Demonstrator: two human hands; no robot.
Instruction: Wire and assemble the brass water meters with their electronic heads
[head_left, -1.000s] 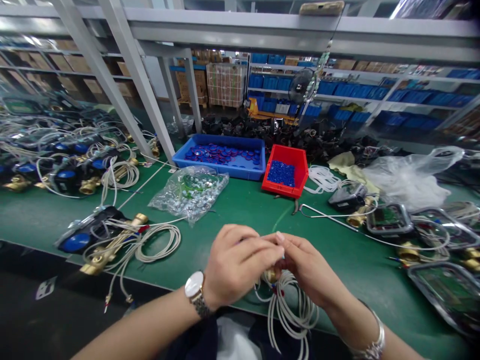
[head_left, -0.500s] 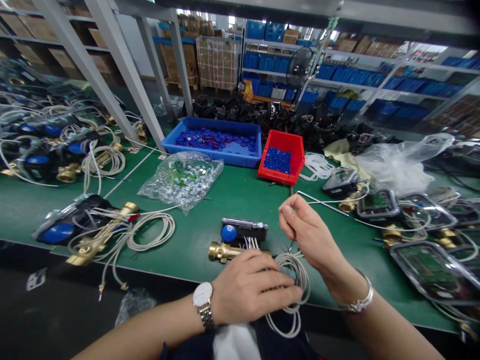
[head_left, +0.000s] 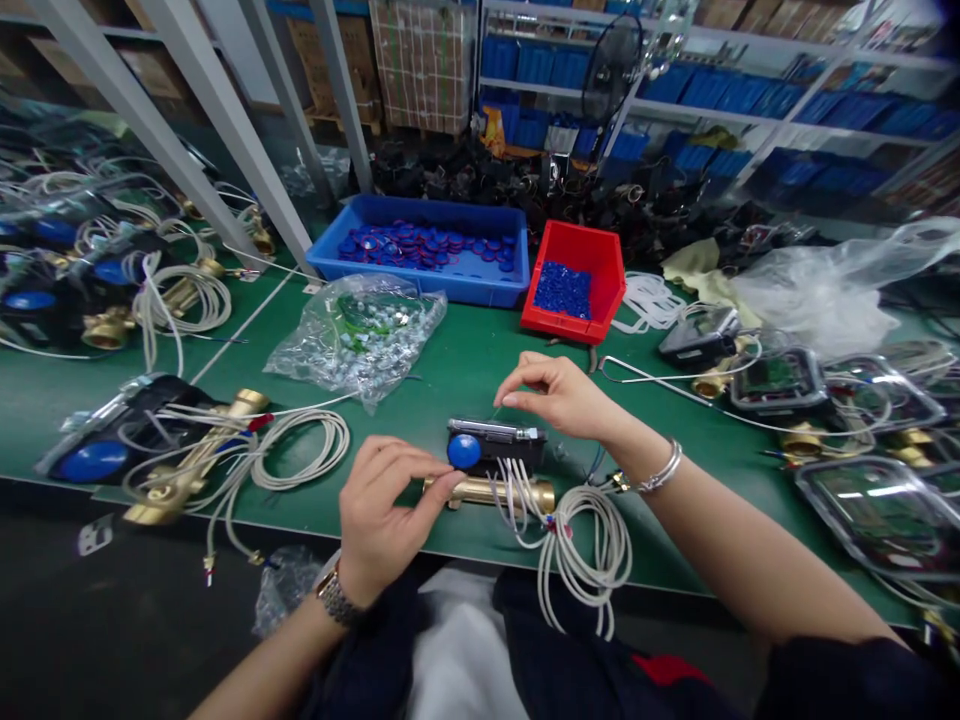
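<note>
A water or heat meter (head_left: 501, 447) with a black housing, a round blue cap (head_left: 464, 451) and a brass pipe body (head_left: 487, 492) lies in front of me. My left hand (head_left: 394, 505) pinches its left end, thumb and forefinger meeting beside the blue cap. Just above the housing is my right hand (head_left: 551, 395), fingertips closed; a thin strand seems to show below them, too fine to name. Grey cables (head_left: 589, 545) run from the meter into a coil that hangs over the bench's front edge.
A blue tray (head_left: 420, 285) of blue discs and a red bin (head_left: 577, 280) of small blue parts stand behind. A clear bag (head_left: 356, 340) of small pieces lies left of them. Another meter (head_left: 97, 455) sits at left; clear-covered units (head_left: 877, 515) crowd the right.
My left hand has left the cable coil and moved left to the meter's end. My right hand has moved left, over the housing. The view has tilted down.
</note>
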